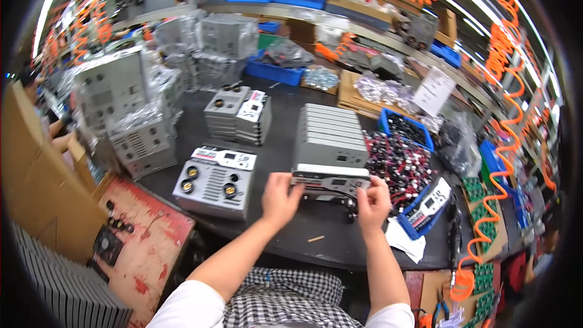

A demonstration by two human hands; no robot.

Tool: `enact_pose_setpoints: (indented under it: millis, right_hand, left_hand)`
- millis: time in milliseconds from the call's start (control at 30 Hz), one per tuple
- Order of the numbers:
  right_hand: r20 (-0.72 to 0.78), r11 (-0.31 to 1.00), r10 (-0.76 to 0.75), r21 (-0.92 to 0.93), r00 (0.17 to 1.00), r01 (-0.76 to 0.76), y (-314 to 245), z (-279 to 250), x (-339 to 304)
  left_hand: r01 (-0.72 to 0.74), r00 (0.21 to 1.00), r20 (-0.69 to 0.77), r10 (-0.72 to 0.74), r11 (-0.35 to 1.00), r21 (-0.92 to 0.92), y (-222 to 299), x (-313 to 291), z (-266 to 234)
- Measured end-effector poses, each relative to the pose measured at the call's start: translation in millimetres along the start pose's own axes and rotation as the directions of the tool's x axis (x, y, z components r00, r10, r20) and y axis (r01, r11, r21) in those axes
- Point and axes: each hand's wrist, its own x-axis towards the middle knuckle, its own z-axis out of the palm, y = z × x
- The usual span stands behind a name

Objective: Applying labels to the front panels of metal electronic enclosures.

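A: Where's the front panel (320,181) now?
B: Near the worktop (276,146)'s front edge, held level between both hands, right before the stack of grey casings (331,124). Whether it touches them, I can't tell.
A: And the grip?
B: The left hand (281,198) has its fingers curled and its thumb on the panel's left end. The right hand (373,203) pinches the other end, thumb in front. Both are closed on it, with black wiring (350,208) hanging below, near the right thumb.
A: What crowds that side?
B: A heap of small connectors and leads (398,167) lies against the casings' right side, with a blue bin (407,130) behind. Nearer the person, a blue-and-white panel (419,215) leans over some white paper (405,242), and an orange coiled hose (503,170) hangs further right.
A: On the left?
B: There's a grey unit with round terminals (212,182), well apart from the left hand, and a smaller stack of units (237,114) behind it. Plastic-wrapped cases (115,94) tower at the far left.
A: Anything in front?
B: Just a tan scrap (316,239) by the edge.
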Motion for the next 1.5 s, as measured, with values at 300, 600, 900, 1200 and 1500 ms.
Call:
enact_pose_setpoints:
  millis: [300,600,900,1200,1500]
  right_hand:
    - [0.171,0.918,0.154,0.338,0.973,-0.205,-16.7,-2.2,1.8]
    - [0.474,0.859,0.226,0.314,0.851,-0.403,-18.3,58.1,16.2]
    - [0.377,0.936,0.298,0.065,0.877,-0.346,5.4,64.5,5.6]
    - [0.48,0.975,0.169,0.048,0.86,-0.219,-32.5,89.1,-6.0]
    - [0.803,0.886,0.129,0.169,0.581,-0.431,-55.0,147.4,11.4]
  left_hand:
    - [0.032,0.999,0.05,-0.016,0.938,-0.344,47.2,1.7,-51.1]
    - [0.47,0.882,0.13,-0.452,0.834,-0.29,-13.4,107.9,-188.2]
    - [0.348,0.83,0.283,-0.481,0.843,0.411,-77.5,88.7,-215.0]
    - [0.316,0.822,0.289,-0.491,0.815,0.486,-42.5,83.6,-224.1]
    - [0.134,0.906,-0.413,-0.098,0.989,0.061,-46.5,29.5,-214.8]
